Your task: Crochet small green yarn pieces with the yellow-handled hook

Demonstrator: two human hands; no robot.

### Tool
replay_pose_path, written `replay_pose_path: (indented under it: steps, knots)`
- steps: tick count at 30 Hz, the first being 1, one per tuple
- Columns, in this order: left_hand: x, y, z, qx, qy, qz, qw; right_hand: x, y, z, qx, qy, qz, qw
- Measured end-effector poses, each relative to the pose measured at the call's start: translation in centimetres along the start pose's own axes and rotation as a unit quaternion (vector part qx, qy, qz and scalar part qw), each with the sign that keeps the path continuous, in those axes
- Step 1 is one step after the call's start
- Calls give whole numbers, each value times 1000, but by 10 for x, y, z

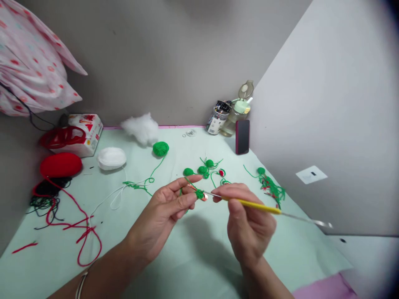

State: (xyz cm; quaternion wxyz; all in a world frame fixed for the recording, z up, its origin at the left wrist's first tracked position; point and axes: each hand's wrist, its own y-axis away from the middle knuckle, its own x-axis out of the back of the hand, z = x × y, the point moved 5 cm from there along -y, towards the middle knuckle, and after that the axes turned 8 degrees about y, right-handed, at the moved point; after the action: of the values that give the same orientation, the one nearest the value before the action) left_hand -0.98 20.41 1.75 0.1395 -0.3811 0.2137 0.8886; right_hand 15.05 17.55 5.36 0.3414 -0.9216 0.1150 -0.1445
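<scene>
Through my remote view, my left hand (165, 203) pinches the small green crocheted piece (199, 194) above the desk (174, 274); my right hand (249, 226) grips the yellow-handled hook (258, 205), its metal tip at the stitches. A firm pinch close to that tip, plus light, even tension on the green strand (190, 183), should prevent splitting or slipped loops.

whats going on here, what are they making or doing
A person is crocheting. The left hand pinches a small green piece, and the right hand holds a yellow hook with its tip at that piece. Small green balls lie just beyond, with red yarn and white yarn off to the left. What it will become isn't clear.
</scene>
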Motion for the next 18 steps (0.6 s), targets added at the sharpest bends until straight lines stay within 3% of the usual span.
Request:
replay_pose_path:
  steps: [3, 7, 13, 16, 18]
  knots:
    - [1, 1, 4, -15, -26, 11, 999, 2, -7, 9, -84, -91, 25, 992]
    - [0, 5, 3, -47, -66, 20, 997, -8, -5, 15, -129, -143, -20, 981]
    - [-3, 4, 0, -64, -96, -15, 993, -15, -3, 6, -84, -102, -49, 990]
    - [-1, 2, -1, -61, -76, 5, 995, -13, 2, -2, 2, 35, -58, 998]
    - [0, 2, -4, -45, -47, 14, 998, -13, 8, -8, 78, 145, -62, 984]
